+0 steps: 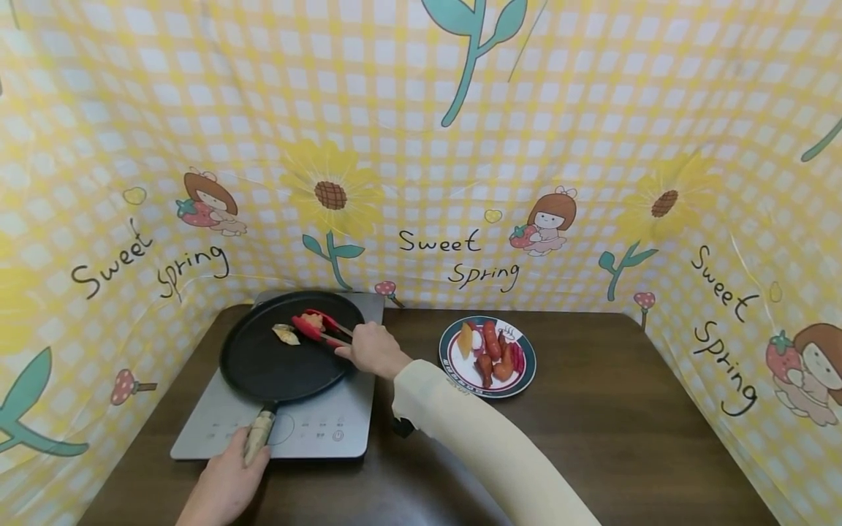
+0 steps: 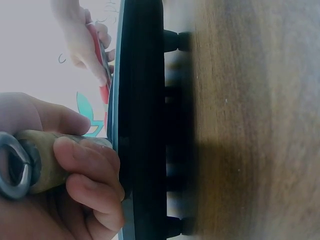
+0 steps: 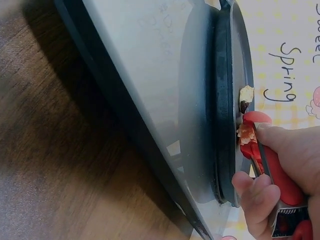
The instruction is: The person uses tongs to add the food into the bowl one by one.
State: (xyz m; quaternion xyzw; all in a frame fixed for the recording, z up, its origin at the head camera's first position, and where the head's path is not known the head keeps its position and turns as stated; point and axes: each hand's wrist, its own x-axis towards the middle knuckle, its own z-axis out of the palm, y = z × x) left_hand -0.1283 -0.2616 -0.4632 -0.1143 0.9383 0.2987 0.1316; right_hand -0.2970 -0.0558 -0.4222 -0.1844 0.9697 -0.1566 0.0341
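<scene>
Tan and smooth-looking, the handle [image 1: 259, 436] sits nearest, with the left hand [image 1: 226, 475] wrapped round it, fingers curled; a metal ring shows at its end in the left wrist view. Behind it lies the grey cooker [image 1: 197, 431], with the black pan [image 1: 283, 376] on top. That pan looks stiff and fairly heavy, so the handle is the sensible place to take hold.

Over the pan's far half, the right hand [image 1: 376, 352] grips the red-tipped tongs [image 1: 308, 331], thumb on one side and fingers on the other. Their tips are together on a brown lump [image 1: 313, 320]; whether it touches the pan, I cannot tell. The lump looks light and perhaps crumbly, best pinched gently across its middle. Just left of it in the pan lies a pale shell [image 1: 286, 335], probably light, hard and slippery, easier held across its edges.

Well to the right, a plate [image 1: 464, 363] of sausages and other food rests on the brown table [image 1: 605, 409], before a yellow checked cloth [image 1: 592, 131].
</scene>
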